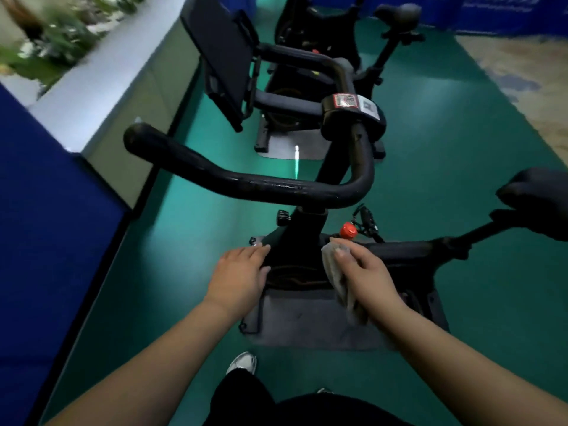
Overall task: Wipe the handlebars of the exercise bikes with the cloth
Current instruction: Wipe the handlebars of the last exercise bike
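A black exercise bike stands in front of me, its curved handlebar [246, 179] sweeping from upper left to the stem at centre. My right hand [365, 272] holds a crumpled grey-beige cloth [336, 273] below the handlebar, near the red knob [348, 230]. My left hand [238, 276] hovers open beside it, fingers straight, over the bike frame. Neither hand touches the handlebar. A second bike's handlebars [307, 61] lie farther back, behind its tilted black screen [219, 56].
The near bike's saddle [541, 201] juts out at right. Grey mats [307, 321] lie under the bikes on green floor. A blue padded panel [46, 210] and a pale ledge [116, 81] run along the left. My shoe [242, 362] is below.
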{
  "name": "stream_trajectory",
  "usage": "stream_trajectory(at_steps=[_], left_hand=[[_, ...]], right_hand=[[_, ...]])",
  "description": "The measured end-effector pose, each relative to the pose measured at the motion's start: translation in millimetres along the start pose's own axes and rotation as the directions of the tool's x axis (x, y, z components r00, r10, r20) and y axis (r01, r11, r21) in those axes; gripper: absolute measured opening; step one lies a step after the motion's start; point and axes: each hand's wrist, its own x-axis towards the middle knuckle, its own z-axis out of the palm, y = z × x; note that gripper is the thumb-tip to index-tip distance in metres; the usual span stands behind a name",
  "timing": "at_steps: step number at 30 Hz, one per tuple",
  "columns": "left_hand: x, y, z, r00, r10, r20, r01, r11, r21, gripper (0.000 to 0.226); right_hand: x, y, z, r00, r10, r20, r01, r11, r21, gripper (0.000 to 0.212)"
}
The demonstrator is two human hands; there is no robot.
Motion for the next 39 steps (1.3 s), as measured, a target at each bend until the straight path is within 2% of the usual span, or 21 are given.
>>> stream_trajectory(at_steps=[4,8,11,15,21,23,25,29,30,35,39], left_hand=[[-23.2,5.5,-33.7,0.980,-0.138,-0.145,0.127,0.989,-0.079,0.049],[-42.9,10.6,-77.7,0.922,-0.232,-0.310,0.170,0.962,-0.214,0.044],[-51.1,14.2,-113.0,0.851,-0.295,-0.436,0.178,0.941,-0.289,0.039],[-57.3,10.5,-158.7,0.723,-0.374,-0.581,0.186,0.915,-0.358,0.017],[-49.5,-11.3,-209.4,0.589,-0.488,-0.644,0.181,0.856,-0.484,0.003],[-44.4,-21.1,-218.3,0.587,-0.516,-0.624,0.178,0.834,-0.522,0.012],[-38.8,-30.5,-223.8,0.616,-0.521,-0.591,0.175,0.822,-0.542,0.021],[-29.9,-40.7,-230.1,0.683,-0.494,-0.538,0.154,0.818,-0.555,0.017],[-28.9,-41.6,-230.8,0.696,-0.495,-0.521,0.146,0.807,-0.572,0.016],[-27.6,-42.8,-232.5,0.722,-0.498,-0.481,0.125,0.777,-0.617,0.016],[-24.2,-37.4,-232.2,0.695,-0.516,-0.502,0.111,0.765,-0.634,0.016]], right_hand=[[-9.8,-34.0,5.2,0.974,-0.167,0.150,0.170,0.985,-0.004,0.027],[-23.1,-73.5,16.9,0.907,-0.318,0.277,0.330,0.944,0.005,0.029],[-29.4,-107.4,25.4,0.845,-0.416,0.337,0.416,0.906,0.076,0.031],[-25.7,-153.8,34.6,0.755,-0.538,0.374,0.525,0.838,0.147,0.031],[5.5,-201.6,57.8,0.657,-0.650,0.382,0.688,0.724,0.051,0.036],[14.7,-207.9,68.6,0.630,-0.677,0.381,0.722,0.691,0.032,0.038],[22.4,-215.0,81.3,0.587,-0.725,0.360,0.773,0.634,0.015,0.037],[32.8,-226.1,112.1,0.481,-0.805,0.348,0.866,0.499,-0.043,0.041],[34.1,-224.8,117.2,0.479,-0.802,0.357,0.863,0.504,-0.028,0.040],[30.5,-195.6,103.1,0.582,-0.741,0.335,0.788,0.616,-0.006,0.036],[29.6,-192.3,100.9,0.617,-0.719,0.321,0.754,0.656,0.021,0.033]])
